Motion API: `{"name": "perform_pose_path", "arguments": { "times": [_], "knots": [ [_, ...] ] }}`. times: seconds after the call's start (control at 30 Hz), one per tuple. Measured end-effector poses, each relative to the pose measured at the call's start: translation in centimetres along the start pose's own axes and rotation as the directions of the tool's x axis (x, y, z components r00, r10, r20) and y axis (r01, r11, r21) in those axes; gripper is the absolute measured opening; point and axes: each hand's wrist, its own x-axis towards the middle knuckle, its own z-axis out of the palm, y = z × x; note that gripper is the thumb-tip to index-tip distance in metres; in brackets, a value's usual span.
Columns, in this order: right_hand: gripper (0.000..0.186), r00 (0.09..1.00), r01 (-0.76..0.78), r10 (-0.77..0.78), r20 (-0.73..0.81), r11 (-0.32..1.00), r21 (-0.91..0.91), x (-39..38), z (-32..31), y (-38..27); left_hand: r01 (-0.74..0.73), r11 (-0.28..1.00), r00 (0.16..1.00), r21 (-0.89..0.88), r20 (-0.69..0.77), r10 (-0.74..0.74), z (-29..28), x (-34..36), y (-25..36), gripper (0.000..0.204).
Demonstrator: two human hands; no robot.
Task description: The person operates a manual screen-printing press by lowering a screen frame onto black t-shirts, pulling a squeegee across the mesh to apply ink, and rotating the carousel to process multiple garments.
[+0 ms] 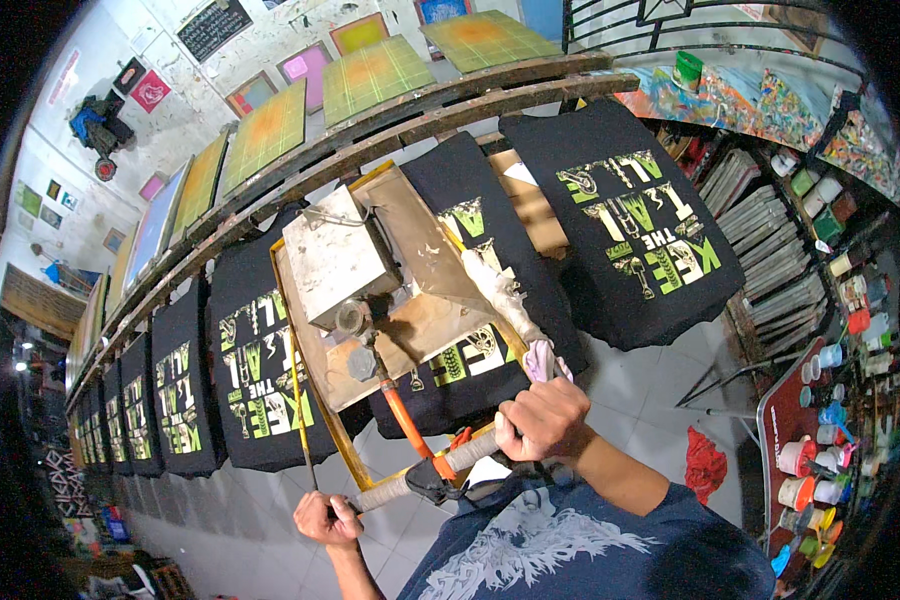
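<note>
A yellow-framed heater (357, 390) carries a silver metal box (342, 255) and a brown scorched plate (420, 300). It lies over a black T-shirt (450, 170) printed in green and white, hiding part of the print. An orange hose (403, 415) runs from its valve (355, 325) down to the cloth-wrapped handle bar (390, 492) at the near side. My left hand (328, 516) is closed at the left end of this bar, beside a thin yellow rod. My right hand (544, 420) is closed round the bar's right end, below a rag-wrapped frame side (500, 290).
Several similar printed black T-shirts (260, 370) lie in a row to the left; another (625, 220) lies to the right. Screen frames (375, 80) lean behind a wooden rail (450, 110). Paint pots (798, 455) crowd a rack at the right. A red cloth (706, 465) lies on the floor.
</note>
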Motion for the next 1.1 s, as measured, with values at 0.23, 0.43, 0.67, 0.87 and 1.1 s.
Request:
{"name": "perform_pose_path", "arguments": {
  "times": [0.23, 0.43, 0.67, 0.87, 1.1],
  "knots": [
    [0.025, 1.0, -0.006, 0.007, 0.03, 1.0, -0.027, -0.4, 0.3, -0.6, 0.009, 1.0, 1.0, 0.015, 0.008, -0.01, -0.2, 0.1, -0.3, 0.035],
    [0.025, 1.0, 0.023, -0.023, -0.007, 0.998, -0.053, 0.4, 1.5, 0.5, -0.005, 1.0, 0.999, -0.017, -0.035, 0.005, 1.3, 1.4, -1.3, 0.039],
    [0.018, 0.996, 0.019, -0.024, -0.089, 0.999, -0.05, 2.3, 4.1, 2.1, 0.012, 1.0, 0.995, -0.02, -0.096, -0.014, 3.3, 3.7, -2.9, 0.036],
    [0.025, 0.998, 0.014, -0.018, -0.058, 0.997, -0.072, 2.1, 4.3, 1.8, 0.044, 0.999, 0.993, -0.019, -0.107, -0.046, 3.1, 3.3, -3.8, 0.036],
    [0.022, 0.996, 0.042, -0.043, -0.076, 0.999, -0.013, 2.3, 3.5, 2.4, 0.223, 0.961, 0.903, -0.165, -0.336, -0.268, 5.3, 2.5, -2.9, 0.043]
  ]
}}
